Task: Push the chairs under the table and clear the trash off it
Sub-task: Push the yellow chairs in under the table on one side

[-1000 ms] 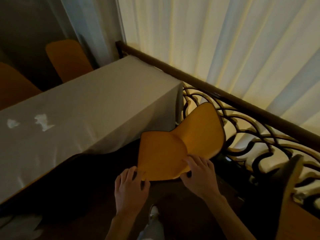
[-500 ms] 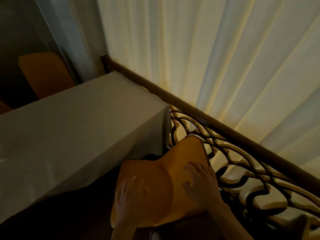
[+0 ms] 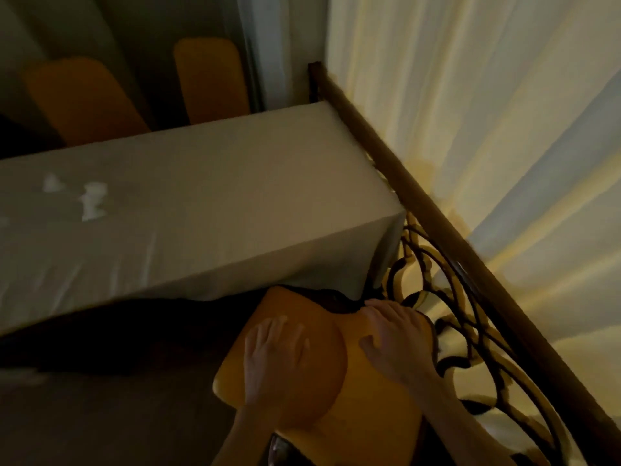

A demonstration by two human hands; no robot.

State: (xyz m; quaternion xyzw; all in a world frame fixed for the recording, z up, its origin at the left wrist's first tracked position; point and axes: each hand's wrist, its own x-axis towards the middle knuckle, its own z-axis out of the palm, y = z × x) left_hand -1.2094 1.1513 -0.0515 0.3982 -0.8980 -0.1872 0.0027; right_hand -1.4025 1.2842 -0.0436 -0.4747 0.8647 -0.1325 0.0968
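Note:
An orange chair (image 3: 379, 412) stands at the near right corner of the long table (image 3: 235, 183), which is draped in a pale cloth. Its front end reaches the hanging edge of the cloth. My left hand (image 3: 279, 351) lies flat on the chair with fingers spread. My right hand (image 3: 393, 341) presses flat on the chair's right part, next to the railing. Two white scraps of crumpled paper trash (image 3: 90, 200) lie on the table top at the left. Two more orange chair backs (image 3: 80, 99) (image 3: 210, 79) rise behind the table's far edge.
A wooden handrail (image 3: 403, 173) with dark wrought-iron scrollwork (image 3: 443, 297) runs diagonally along the table's right end, with pale curtains (image 3: 470, 95) behind it. The floor (image 3: 100, 415) in front of the table is dark.
The chair has slid forward toward the table, with both hands moving from its rear edge onto its surface. The view turned left, bringing the paper scraps and far chairs back into sight.

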